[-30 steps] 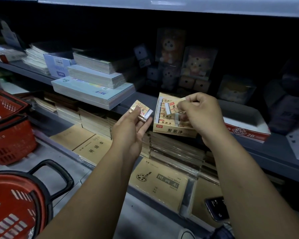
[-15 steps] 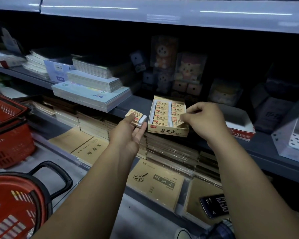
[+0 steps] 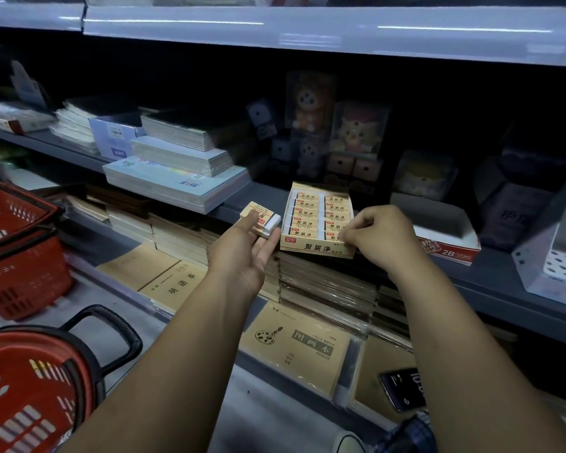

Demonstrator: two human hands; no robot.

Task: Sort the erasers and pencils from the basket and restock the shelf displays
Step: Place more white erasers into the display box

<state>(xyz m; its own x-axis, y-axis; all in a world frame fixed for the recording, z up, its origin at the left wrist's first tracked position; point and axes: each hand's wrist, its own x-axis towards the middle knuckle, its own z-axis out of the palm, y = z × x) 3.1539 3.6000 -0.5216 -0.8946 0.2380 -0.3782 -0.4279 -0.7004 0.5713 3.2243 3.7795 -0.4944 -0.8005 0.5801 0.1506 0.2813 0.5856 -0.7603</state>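
The right hand's [image 3: 378, 238] thumb and forefinger tips [image 3: 344, 236] meet on the front eraser [image 3: 333, 237] of the right-hand column in the display box [image 3: 317, 248]. The other fingers curl under the palm, and they cover most of that eraser and the box's front right corner. The left hand [image 3: 242, 255] is just to the left of the box. Its thumb lies flat on top of the loose erasers [image 3: 261, 220] and its fingers lie pressed together beneath them, pinching them. One white end shows clearly and a second edge shows below it, so there are at least two; I cannot tell the exact number.

The box stands on the front edge of the grey shelf [image 3: 490, 276]. It holds two columns of sleeved erasers with about five showing in each.

To the right is a red and white carton marked 2B [image 3: 450, 251]; its contents are hidden behind its wall. Tan notebooks [image 3: 303, 349] lie stacked on the level below, and the right forearm crosses part of them. A dark phone [image 3: 402, 389] is half covered by the same arm.

Three red baskets show. Two stacked baskets [image 3: 17, 256] are cut off by the left edge. One black-handled basket [image 3: 30, 397] is cut off at the lower corner, and what is in it is hard to make out.
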